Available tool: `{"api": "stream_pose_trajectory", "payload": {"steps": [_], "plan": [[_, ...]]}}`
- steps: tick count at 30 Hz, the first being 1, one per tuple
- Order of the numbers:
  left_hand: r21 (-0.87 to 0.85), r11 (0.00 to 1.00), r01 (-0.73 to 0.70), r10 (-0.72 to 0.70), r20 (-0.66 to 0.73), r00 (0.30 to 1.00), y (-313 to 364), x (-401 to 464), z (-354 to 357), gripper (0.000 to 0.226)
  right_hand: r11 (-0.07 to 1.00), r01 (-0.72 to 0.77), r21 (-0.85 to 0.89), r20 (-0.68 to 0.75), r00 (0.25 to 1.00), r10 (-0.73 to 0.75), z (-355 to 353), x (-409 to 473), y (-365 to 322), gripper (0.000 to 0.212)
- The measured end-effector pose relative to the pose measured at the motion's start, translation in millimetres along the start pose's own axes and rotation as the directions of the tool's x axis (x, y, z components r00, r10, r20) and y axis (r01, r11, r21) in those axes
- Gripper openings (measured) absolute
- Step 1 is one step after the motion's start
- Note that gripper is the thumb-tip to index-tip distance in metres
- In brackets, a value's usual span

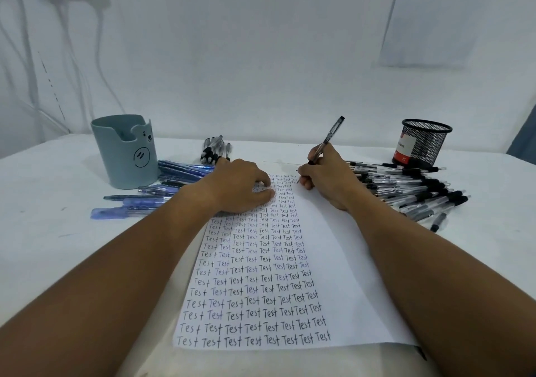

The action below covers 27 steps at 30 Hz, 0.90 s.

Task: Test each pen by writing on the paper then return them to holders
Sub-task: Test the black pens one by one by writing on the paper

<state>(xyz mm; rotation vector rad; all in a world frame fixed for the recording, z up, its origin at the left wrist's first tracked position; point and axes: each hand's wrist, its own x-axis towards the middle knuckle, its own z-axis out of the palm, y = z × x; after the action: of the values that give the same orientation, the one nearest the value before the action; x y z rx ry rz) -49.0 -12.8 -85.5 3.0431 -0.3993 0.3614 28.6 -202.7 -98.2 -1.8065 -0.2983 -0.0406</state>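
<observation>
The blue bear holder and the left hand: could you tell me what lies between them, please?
Head view: blue pens lie between the bear holder and left hand.

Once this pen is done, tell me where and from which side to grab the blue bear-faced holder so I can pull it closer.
Grip the blue holder around its smooth round wall, mid-height, with the left hand coming from its right-front side. It stands upright; blue pens lie against its right base, so come in above them. Avoid the notched rim, which probably gives a poorer hold.

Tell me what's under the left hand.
The left hand presses on the paper, over rows of handwritten "Test". The words directly beneath it are covered.
</observation>
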Motion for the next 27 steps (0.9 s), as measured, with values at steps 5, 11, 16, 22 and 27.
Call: {"api": "stream_pose_trajectory", "payload": {"steps": [5, 11, 16, 22, 27], "plan": [[-0.002, 1.000, -0.003, 0.003, 0.004, 1.000, 1, 0, -1, 0.042, 0.983, -0.035, 0.180, -0.047, 0.998, 0.044, -2, -1, -4, 0.021], [-0.018, 1.000, 0.004, -0.005, -0.009, 1.000, 1, 0, 0, 0.041, 0.961, -0.020, 0.276, -0.128, 0.990, 0.057, -3, 0, -22, 0.026], [-0.044, 0.999, 0.026, -0.029, -0.068, 0.997, 0, 2, 3, 0.041, 0.972, 0.048, 0.231, -0.203, 0.979, 0.000, -9, 0, -19, 0.017], [-0.092, 0.996, 0.022, -0.037, -0.168, 0.985, -2, 3, 5, 0.038, 0.928, 0.056, 0.368, -0.200, 0.980, 0.020, -12, -2, -25, 0.020], [-0.096, 0.995, 0.015, -0.039, -0.253, 0.967, 1, 4, 3, 0.036, 0.933, 0.119, 0.341, -0.201, 0.978, -0.051, -15, -3, -24, 0.021]]}}
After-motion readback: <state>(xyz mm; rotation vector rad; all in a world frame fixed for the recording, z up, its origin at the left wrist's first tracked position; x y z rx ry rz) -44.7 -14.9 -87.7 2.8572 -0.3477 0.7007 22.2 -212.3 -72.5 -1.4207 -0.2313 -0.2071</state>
